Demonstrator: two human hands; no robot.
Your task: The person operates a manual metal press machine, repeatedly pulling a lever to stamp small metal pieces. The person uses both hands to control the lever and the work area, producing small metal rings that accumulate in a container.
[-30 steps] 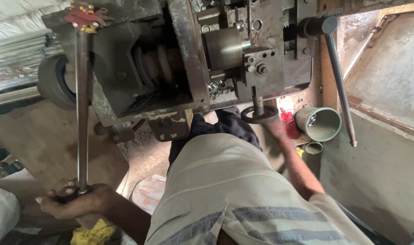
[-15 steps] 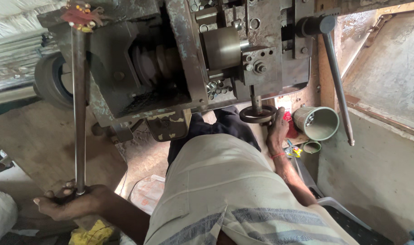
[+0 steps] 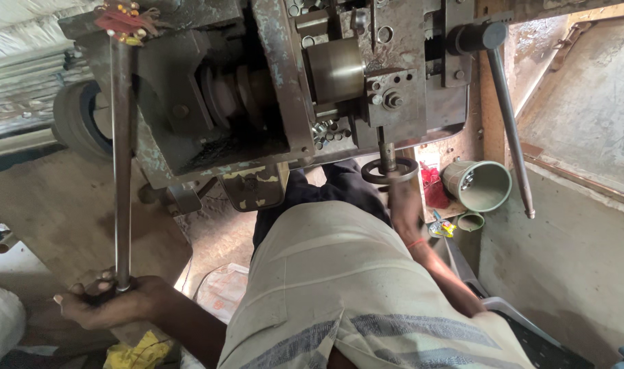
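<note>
A worn grey metal machine [image 3: 271, 89] fills the upper middle of the head view. My left hand [image 3: 110, 301] grips the lower end of a long steel lever rod [image 3: 122, 171] that runs up to the machine's top left. My right hand [image 3: 401, 198] reaches up to a small black handwheel [image 3: 389, 171] under the machine and rests against its rim. A brass-coloured cylinder [image 3: 336, 68] sits in the machine's centre, with several small metal pieces [image 3: 329, 130] below it. My striped shirt [image 3: 353, 287] covers the lower middle.
A second long lever [image 3: 509, 116] hangs from the machine's right side. A green plastic cup [image 3: 479, 184] with small parts stands on the right, a red packet [image 3: 435, 184] beside it. A rubber wheel [image 3: 79, 119] sits at the left. A yellow cloth [image 3: 141, 352] lies below my left hand.
My right hand rose from near the red packet to the black handwheel. My left hand kept hold of the rod's end.
</note>
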